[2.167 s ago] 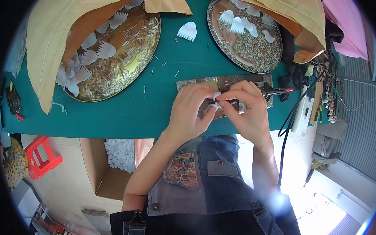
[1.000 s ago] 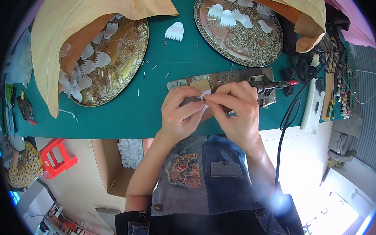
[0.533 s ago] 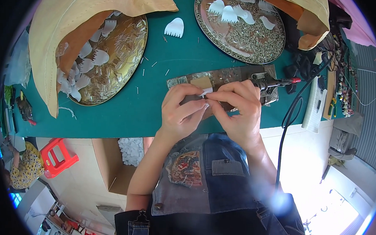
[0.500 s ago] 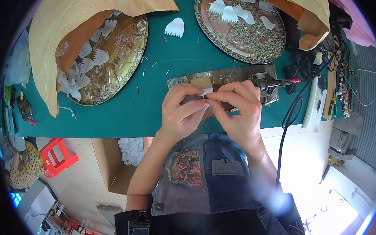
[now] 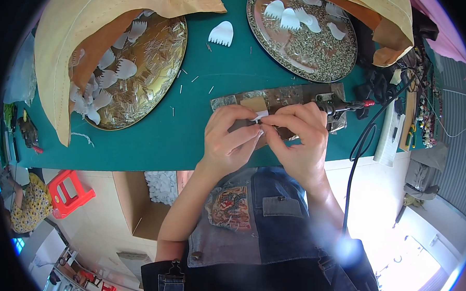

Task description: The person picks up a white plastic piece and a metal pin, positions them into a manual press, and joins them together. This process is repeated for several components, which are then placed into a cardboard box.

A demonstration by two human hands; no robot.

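Note:
Over the front of the table, my left hand (image 5: 227,140) is closed, thumb and fingers pinching a small white toothed piece (image 5: 262,114). My right hand (image 5: 300,137) meets it there, thumb and forefinger pressed together at the piece's edge. Whatever is between those right fingertips is too small to make out. Under both hands lies a dark worn board (image 5: 283,94), with a tan block (image 5: 253,102) just beyond the fingers. A black metal tool with a red tip (image 5: 335,104) rests on the board to the right of my right hand.
A gold tray (image 5: 186,43) at left bears thin pins (image 5: 156,65) and white toothed pieces; a second tray (image 5: 298,69) at right bears small metal bits. Tan covers (image 5: 52,60) overhang both. One white piece (image 5: 221,33) lies between them. A black cable (image 5: 354,150) hangs right.
The table and its things sit slightly lower and further right in the picture. My hands keep nearly the same pinching hold on the white piece.

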